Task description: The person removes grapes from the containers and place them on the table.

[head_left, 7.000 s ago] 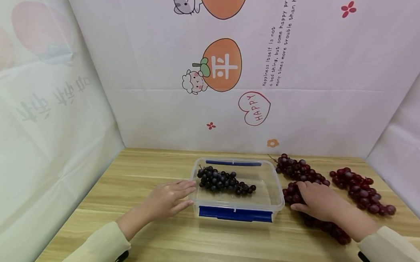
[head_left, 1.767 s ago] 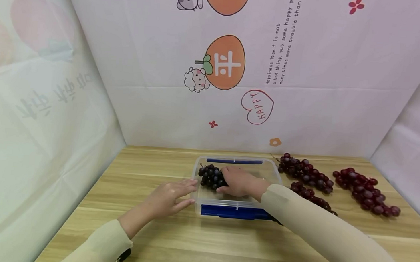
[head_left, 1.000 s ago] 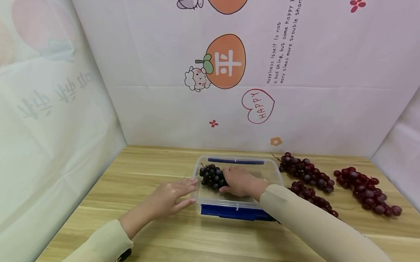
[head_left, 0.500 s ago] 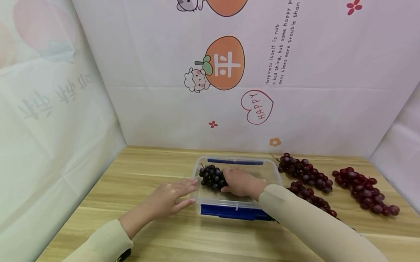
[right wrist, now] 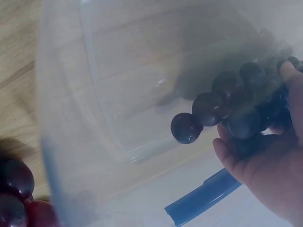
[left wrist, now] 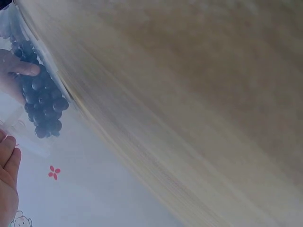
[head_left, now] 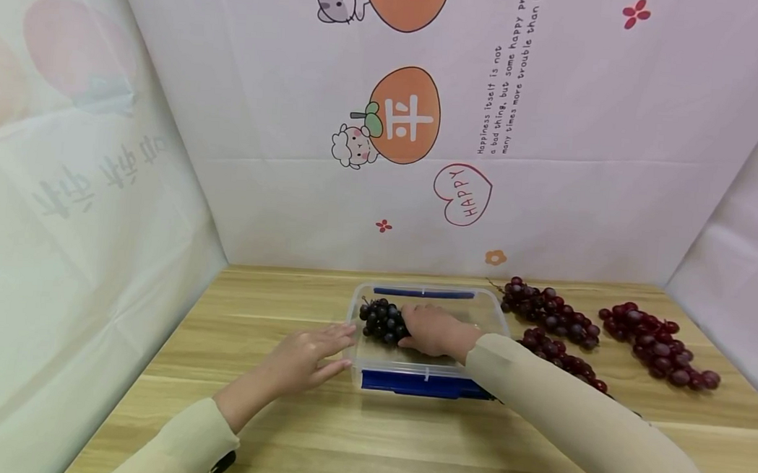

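A clear plastic container (head_left: 403,367) with blue latches stands on the wooden table, a bunch of black grapes (head_left: 382,320) lying inside. My right hand (head_left: 435,330) reaches in over the front rim and grips the bunch around its middle, covering part of it in the head view. From the right wrist, the thumb and fingers of that hand (right wrist: 270,175) curl round the grapes (right wrist: 207,109), whose tapered end sticks out. Fingers nearly straight, my left hand (head_left: 306,359) rests against the container's left wall. The left wrist view shows the dark bunch (left wrist: 42,101) through the clear wall.
Several bunches of red grapes lie right of the container: one at the back (head_left: 550,312), one far right (head_left: 662,346), and one nearer (head_left: 561,355), partly hidden by the right sleeve (head_left: 577,408). Printed white sheets (head_left: 289,209) close off the back and sides.
Seven seconds ago my right hand was on the red grapes at the right; it has since moved left into the container and taken hold of the black bunch. The left hand stays put.
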Motion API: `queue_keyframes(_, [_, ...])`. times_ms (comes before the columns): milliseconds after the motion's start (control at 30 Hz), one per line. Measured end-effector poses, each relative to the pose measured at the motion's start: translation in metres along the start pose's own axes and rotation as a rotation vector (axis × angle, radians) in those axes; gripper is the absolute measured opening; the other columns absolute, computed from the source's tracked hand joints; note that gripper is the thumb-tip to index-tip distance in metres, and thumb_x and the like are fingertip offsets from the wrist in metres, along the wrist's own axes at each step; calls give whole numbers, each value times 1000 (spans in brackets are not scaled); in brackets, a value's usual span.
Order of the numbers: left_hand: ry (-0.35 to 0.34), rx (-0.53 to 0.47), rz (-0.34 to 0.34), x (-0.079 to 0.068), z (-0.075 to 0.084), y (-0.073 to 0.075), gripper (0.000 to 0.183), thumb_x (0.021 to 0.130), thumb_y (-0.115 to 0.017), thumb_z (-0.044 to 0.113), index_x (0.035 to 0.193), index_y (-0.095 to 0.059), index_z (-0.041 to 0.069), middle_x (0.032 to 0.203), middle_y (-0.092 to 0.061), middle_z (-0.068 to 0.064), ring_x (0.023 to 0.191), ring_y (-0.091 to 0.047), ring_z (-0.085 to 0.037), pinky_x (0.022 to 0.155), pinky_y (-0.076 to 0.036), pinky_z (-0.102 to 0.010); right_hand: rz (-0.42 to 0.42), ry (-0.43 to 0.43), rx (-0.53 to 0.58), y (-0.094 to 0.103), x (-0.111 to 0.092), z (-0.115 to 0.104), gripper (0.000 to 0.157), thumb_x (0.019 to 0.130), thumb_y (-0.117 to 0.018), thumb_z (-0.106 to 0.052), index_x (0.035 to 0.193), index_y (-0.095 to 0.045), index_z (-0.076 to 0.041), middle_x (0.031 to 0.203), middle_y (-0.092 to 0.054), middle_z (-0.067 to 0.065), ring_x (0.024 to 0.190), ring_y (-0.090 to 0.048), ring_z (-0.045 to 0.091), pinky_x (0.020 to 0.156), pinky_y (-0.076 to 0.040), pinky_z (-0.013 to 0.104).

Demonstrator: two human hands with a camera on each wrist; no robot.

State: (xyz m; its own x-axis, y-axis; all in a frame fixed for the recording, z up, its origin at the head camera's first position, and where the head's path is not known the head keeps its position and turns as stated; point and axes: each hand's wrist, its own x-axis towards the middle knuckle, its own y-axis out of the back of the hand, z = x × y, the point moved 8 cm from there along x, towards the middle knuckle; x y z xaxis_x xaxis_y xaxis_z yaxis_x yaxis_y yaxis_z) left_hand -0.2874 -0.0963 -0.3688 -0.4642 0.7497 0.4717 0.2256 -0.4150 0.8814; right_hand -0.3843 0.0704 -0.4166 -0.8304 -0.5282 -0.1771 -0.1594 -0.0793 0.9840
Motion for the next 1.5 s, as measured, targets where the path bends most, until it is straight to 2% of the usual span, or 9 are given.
queue_keyframes(200, [-10,-2,17,0,1,0,40,92,-68,27,125,-65,4,138,-52,-11,121,-56,-27,99,-48,-39,15,6,-60,1,0,-1,53,97,-58,-42,129,-49,0,119,-60,19,107,-59,35,95,-49,46])
queue_keyframes(400, [-14,-7,27,0,1,0,39,90,-69,24,123,-66,4,137,-54,-12,120,-57,-27,98,-49,-39,36,45,-101,5,-2,-6,45,96,-59,-43,116,-51,-3,100,-64,15,93,-63,31,85,-52,44])
queue_keyframes(600, [-19,-11,30,-1,1,0,38,91,-69,24,123,-66,4,136,-55,-12,120,-57,-27,98,-49,-38,90,73,-186,8,-3,-7,40,96,-59,-44,107,-53,-6,86,-60,8,81,-61,25,76,-53,41])
queue_keyframes(867, [-11,-12,30,-2,1,0,37,93,-67,27,123,-66,4,136,-55,-11,121,-56,-26,99,-48,-38,173,109,-318,14,-7,-8,39,96,-57,-47,91,-48,-10,75,-49,3,68,-46,20,62,-40,35])
queue_keyframes(1000, [-11,-10,32,-2,1,0,37,92,-68,26,122,-67,5,135,-56,-12,121,-56,-26,98,-49,-38,230,128,-382,19,-9,-10,40,95,-57,-50,97,-52,-9,78,-53,4,69,-50,21,63,-44,36])
queue_keyframes(1133, [-28,-4,51,-1,1,1,37,90,-70,24,122,-67,4,134,-57,-12,119,-58,-27,96,-51,-39,267,133,-397,23,-10,-9,43,95,-57,-49,106,-54,-9,82,-56,6,72,-53,24,67,-47,38])
queue_keyframes(1333, [-36,-1,60,-2,1,1,37,90,-70,24,122,-67,4,134,-57,-12,118,-58,-27,95,-51,-38,320,149,-429,28,-13,-10,41,94,-59,-48,101,-54,-8,75,-50,4,67,-49,21,61,-43,35])
queue_keyframes(1500, [-34,2,57,-2,0,0,38,90,-69,25,122,-67,4,134,-57,-12,118,-58,-26,95,-51,-38,377,164,-434,32,-18,-10,43,93,-61,-46,101,-55,-5,79,-53,6,71,-54,23,63,-48,36])
